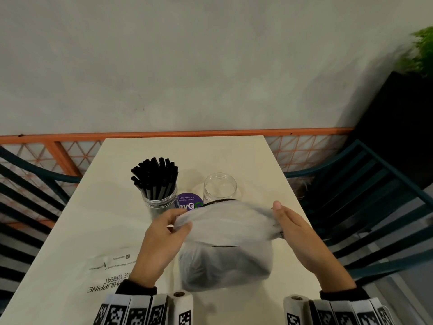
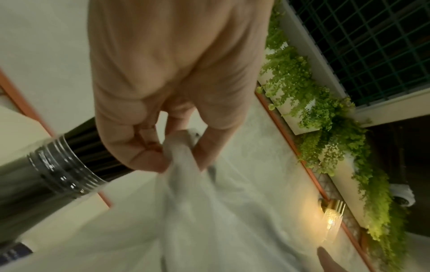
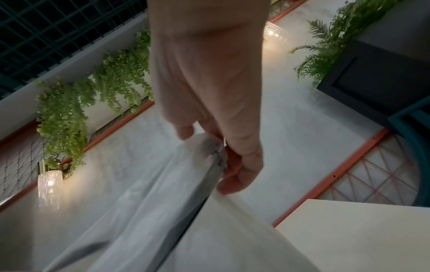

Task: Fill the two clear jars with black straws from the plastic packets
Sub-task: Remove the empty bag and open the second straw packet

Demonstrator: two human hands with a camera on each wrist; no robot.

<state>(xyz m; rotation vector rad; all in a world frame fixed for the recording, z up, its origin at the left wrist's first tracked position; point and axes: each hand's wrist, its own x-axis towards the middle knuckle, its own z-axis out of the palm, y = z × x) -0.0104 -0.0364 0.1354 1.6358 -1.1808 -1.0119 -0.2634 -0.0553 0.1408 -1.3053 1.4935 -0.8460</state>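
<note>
The packet [image 1: 225, 249] was pinched at its mouth by the left hand [image 1: 161, 240] and right hand [image 1: 297, 233], above the near counter [image 1: 70, 231]. Thin, slippery film, likely best held by its edges. The empty jar [image 1: 219, 187] stood beyond it.

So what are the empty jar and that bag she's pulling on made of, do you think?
The empty jar looks like clear, glossy plastic, possibly glass: you see the table through its walls. The packet, pinched by the left hand and right hand, seems thin milky plastic film: it creases and stretches, dark contents showing faintly.
</note>
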